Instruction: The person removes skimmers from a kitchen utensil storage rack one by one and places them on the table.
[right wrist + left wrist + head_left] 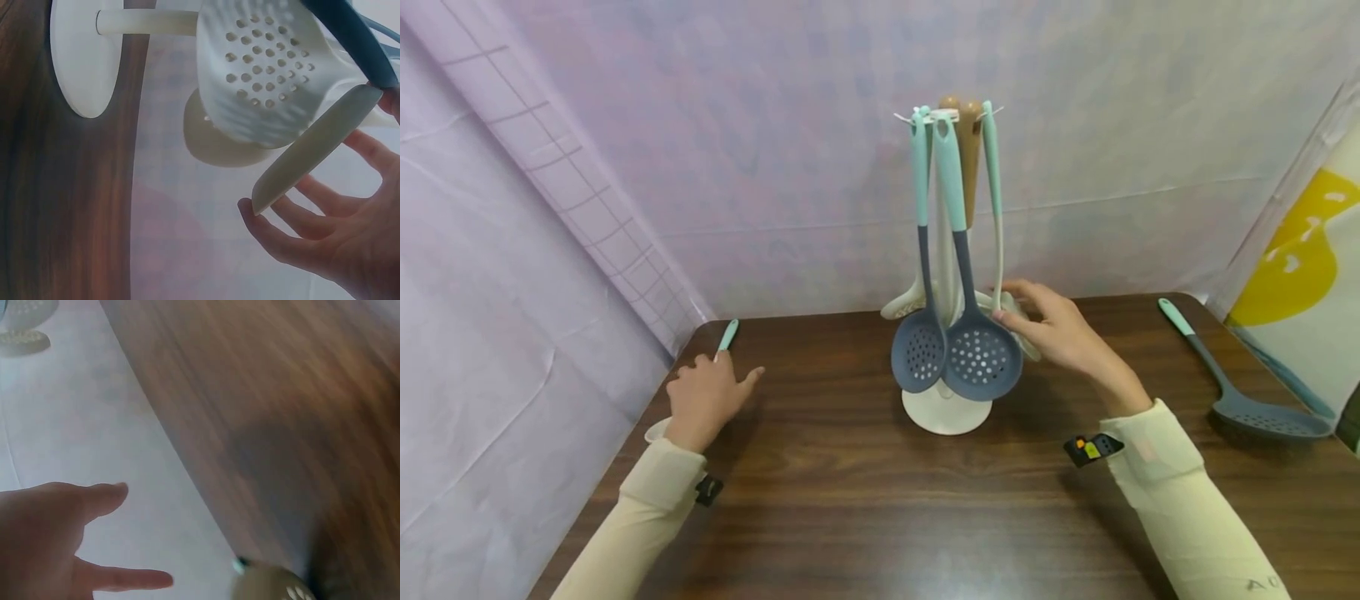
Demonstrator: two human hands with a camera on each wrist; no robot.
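My left hand (706, 398) hovers over a white utensil (265, 584) with a mint handle (727, 334), which lies at the table's left edge. Its fingers are spread, with nothing between them; the hand hides much of that utensil. At the rack, my right hand (1060, 329) holds a hanging white kitchen utensil (315, 150) by its head, thumb at one end and fingers around the other. This utensil has a mint handle (992, 162) still up at the rack's top. Two grey skimmers (919, 350) hang in front of it.
The white rack base (946, 412) stands on the dark wooden table (850, 500). Wooden-handled utensils (970, 158) and a white perforated one (269, 69) also hang there. A grey slotted turner (1262, 415) lies at the right. Pale cloth (775, 167) hangs behind.
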